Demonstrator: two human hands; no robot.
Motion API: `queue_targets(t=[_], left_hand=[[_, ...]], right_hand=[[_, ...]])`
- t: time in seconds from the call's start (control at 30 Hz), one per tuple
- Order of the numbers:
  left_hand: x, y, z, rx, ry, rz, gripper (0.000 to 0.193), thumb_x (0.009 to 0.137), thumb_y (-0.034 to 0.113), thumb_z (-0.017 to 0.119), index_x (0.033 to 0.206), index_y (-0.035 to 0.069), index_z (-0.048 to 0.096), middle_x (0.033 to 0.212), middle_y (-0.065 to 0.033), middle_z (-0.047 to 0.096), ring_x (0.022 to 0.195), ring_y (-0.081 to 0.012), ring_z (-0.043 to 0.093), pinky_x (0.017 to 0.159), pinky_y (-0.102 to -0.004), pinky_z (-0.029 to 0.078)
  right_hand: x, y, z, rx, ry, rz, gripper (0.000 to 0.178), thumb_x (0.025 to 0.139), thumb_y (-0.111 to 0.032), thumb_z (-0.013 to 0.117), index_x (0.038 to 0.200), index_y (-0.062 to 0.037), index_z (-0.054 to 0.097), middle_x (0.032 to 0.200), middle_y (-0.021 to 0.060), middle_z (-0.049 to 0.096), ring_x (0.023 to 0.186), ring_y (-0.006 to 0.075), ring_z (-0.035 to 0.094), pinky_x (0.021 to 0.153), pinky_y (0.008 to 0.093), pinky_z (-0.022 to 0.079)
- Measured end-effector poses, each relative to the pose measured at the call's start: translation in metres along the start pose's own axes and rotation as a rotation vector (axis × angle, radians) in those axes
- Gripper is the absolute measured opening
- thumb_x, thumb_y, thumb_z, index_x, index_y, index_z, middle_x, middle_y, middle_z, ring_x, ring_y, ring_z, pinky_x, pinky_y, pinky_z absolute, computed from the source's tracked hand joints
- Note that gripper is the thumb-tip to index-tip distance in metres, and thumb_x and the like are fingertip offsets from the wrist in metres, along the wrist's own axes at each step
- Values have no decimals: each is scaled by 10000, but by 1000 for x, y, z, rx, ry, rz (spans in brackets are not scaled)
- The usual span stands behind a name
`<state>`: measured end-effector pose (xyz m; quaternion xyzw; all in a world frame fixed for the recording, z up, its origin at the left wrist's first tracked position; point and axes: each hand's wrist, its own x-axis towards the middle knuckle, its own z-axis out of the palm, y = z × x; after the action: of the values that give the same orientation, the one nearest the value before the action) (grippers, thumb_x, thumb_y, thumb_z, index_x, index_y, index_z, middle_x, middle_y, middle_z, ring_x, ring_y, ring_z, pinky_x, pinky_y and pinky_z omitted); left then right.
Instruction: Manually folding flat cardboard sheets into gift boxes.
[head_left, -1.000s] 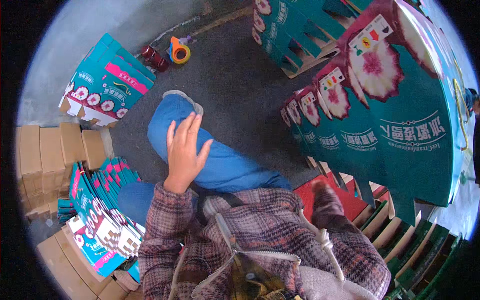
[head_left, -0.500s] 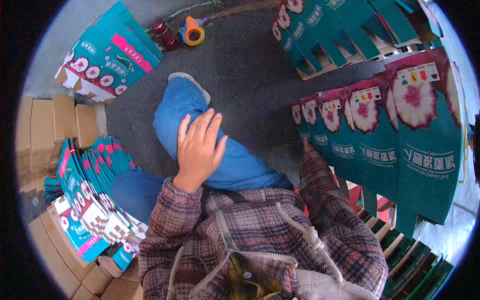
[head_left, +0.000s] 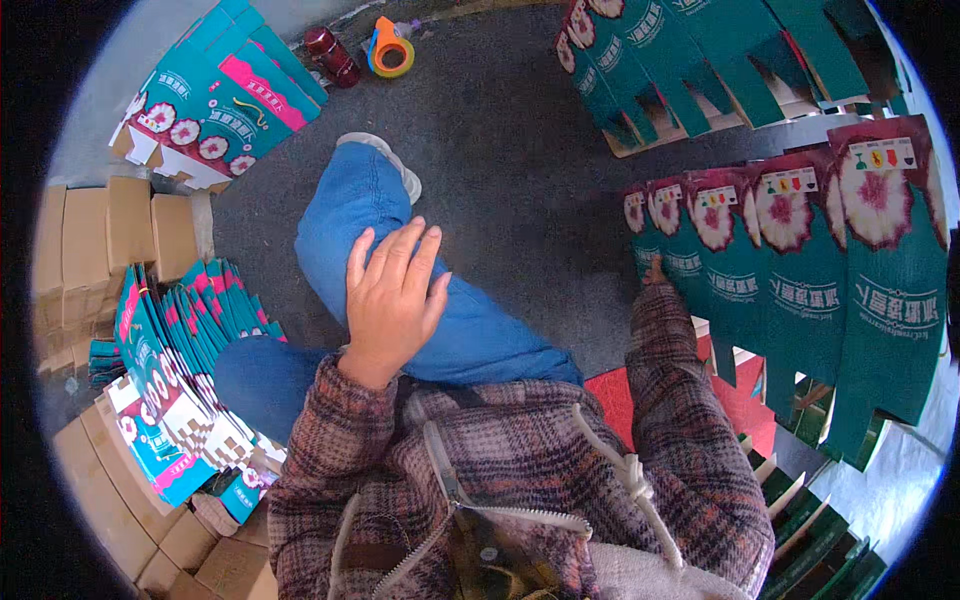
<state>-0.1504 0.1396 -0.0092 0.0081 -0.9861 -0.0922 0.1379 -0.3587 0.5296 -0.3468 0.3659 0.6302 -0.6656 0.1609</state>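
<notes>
My left hand (head_left: 394,300) lies on my blue-jeaned leg (head_left: 345,225), palm down, its fingers spread and holding nothing. On the right, my right hand (head_left: 652,275) reaches to the near left end of a row of green and maroon printed cartons (head_left: 740,290). A fingertip shows against the carton at that end. The rest of the hand is hidden by the sleeve and the cartons, so its grip cannot be made out. The cartons overlap in a slanting line, with pictures of pale fruit slices toward their upper ends and flaps hanging below.
Another row of green cartons (head_left: 700,60) stands at the far right. Far left are a teal carton stack (head_left: 215,105), a dark red bottle (head_left: 332,57) and a tape roll (head_left: 390,52). Brown boxes (head_left: 85,230) and folded teal cartons (head_left: 165,370) lie near left; a red surface (head_left: 612,400) shows beside my right arm.
The near row of cartons has shifted to the right together with my right hand. More of the red surface shows beside my arm. My left hand stays on my leg.
</notes>
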Motion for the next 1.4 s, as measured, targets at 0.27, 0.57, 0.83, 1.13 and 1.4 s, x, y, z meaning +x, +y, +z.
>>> queue_targets(t=[0.27,0.57,0.83,1.13,1.4], left_hand=[[-11,7,16,40,-14,6,498,756,165,678,1221,49,546,1233,-106,555,1105,-245,541,1040,-472,288],[-13,10,20,58,-48,2,483,750,157,680,1203,43,558,1220,-105,568,1107,-245,542,1040,-465,285],[-10,13,25,-7,15,44,454,747,149,676,1177,44,573,1203,-108,581,1094,-243,555,1021,-458,304],[-36,-30,13,-92,147,174,157,766,161,620,913,107,631,952,-50,631,974,-197,606,896,-407,416],[-66,-97,-18,-158,479,-187,173,731,194,654,872,97,626,931,-39,625,945,-181,600,914,-376,419]], right_hand=[[40,-6,-36,-101,39,-66,453,904,-459,506,1085,-63,630,1079,118,634,964,282,598,825,430,478],[57,-13,-52,-418,96,-189,452,912,-464,506,1069,-62,642,1053,106,646,941,271,604,816,405,480],[-18,8,3,-1013,-193,-527,453,918,-468,506,1055,-62,653,1030,96,655,920,260,609,808,382,482],[-171,11,241,-1045,-1187,-420,536,942,-505,448,1137,-44,638,1075,107,654,969,253,605,865,351,462],[-348,-13,355,-807,-1528,-27,565,1000,-459,307,1321,-23,468,1202,121,582,1081,235,548,949,401,425]])
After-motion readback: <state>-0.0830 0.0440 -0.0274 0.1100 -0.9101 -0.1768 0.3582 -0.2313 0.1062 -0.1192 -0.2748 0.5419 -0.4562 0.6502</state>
